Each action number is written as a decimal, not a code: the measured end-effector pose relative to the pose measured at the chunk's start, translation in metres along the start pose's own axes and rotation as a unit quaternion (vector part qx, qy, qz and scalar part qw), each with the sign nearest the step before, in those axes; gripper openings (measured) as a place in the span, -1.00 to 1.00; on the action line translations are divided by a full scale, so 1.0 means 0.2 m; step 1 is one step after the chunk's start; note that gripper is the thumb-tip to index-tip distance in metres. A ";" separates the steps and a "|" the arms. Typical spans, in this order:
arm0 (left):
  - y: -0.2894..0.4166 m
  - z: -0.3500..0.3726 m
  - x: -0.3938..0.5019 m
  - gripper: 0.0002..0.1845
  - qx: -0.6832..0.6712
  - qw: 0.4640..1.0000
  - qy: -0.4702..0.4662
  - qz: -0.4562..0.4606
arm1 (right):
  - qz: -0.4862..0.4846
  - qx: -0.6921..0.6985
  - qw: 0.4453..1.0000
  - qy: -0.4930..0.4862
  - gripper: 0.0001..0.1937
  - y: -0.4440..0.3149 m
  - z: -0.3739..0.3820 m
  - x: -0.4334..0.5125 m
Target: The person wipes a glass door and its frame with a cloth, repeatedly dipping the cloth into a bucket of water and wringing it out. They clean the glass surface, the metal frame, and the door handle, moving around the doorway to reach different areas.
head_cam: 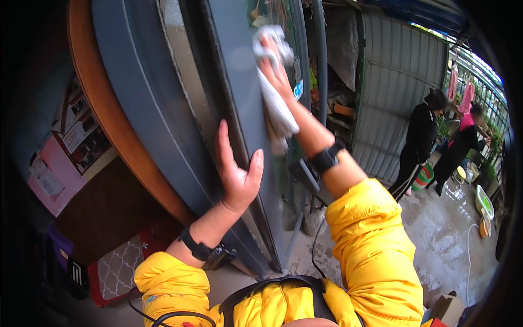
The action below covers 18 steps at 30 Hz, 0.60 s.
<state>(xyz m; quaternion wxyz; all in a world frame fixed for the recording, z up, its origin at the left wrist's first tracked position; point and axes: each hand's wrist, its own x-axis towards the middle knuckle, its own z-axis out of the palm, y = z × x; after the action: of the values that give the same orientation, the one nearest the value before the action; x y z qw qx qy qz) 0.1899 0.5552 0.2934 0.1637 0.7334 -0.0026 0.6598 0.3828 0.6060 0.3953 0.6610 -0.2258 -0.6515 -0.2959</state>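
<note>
A grey metal door or window frame (241, 61) with a glass pane runs upward before me. High on its right part, my right hand (278, 77) presses a light cloth (278, 102) against the frame beside the glass; the cloth is bunched at the fingertips and its tail hangs down along the wrist. The fingers are blurred. My left hand (239, 175) is lower down, fingers apart and holding nothing, at the edge of the frame by the dark seal strip (222, 69). Both wrists bear black straps with small devices.
Brown wooden trim (110, 126) curves along the left. A grey post (320, 61) stands right of the glass. Two people in dark clothes stand at the right near a striped bucket (423, 176), plants and basins (485, 202). A hose (469, 261) lies on the wet floor.
</note>
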 end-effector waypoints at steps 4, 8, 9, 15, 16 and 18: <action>-0.03 0.00 -0.06 -0.26 0.026 0.999 -0.005 -0.030 | 0.008 0.100 0.994 0.037 -0.46 0.19 0.03 0.44; -0.06 -0.02 -0.11 -0.25 0.072 0.997 -0.022 -0.029 | -0.016 0.095 0.995 0.029 -0.46 0.49 -0.03 0.42; -0.06 -0.02 -0.12 -0.25 0.094 0.995 -0.020 -0.013 | 0.011 0.019 0.994 0.111 -0.47 0.56 -0.05 0.26; -0.03 0.01 -0.12 -0.28 0.098 0.995 -0.002 -0.006 | 0.371 -0.121 0.914 0.111 -0.45 0.48 -0.17 -0.97; -0.02 0.01 -0.11 -0.29 0.090 0.996 -0.007 -0.012 | 0.398 -0.083 0.904 0.134 -0.44 0.38 -0.13 -1.10; 0.00 0.02 -0.11 -0.29 0.097 0.995 0.003 -0.018 | 0.390 -0.103 0.909 0.104 -0.41 0.09 -0.08 -1.28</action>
<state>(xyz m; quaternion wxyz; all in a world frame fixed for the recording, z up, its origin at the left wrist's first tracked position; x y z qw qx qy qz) 0.1910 0.5491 0.2717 0.1034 0.7439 0.0749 0.6560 0.4119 0.6327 0.1410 0.7607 -0.4969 -0.4051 -0.1018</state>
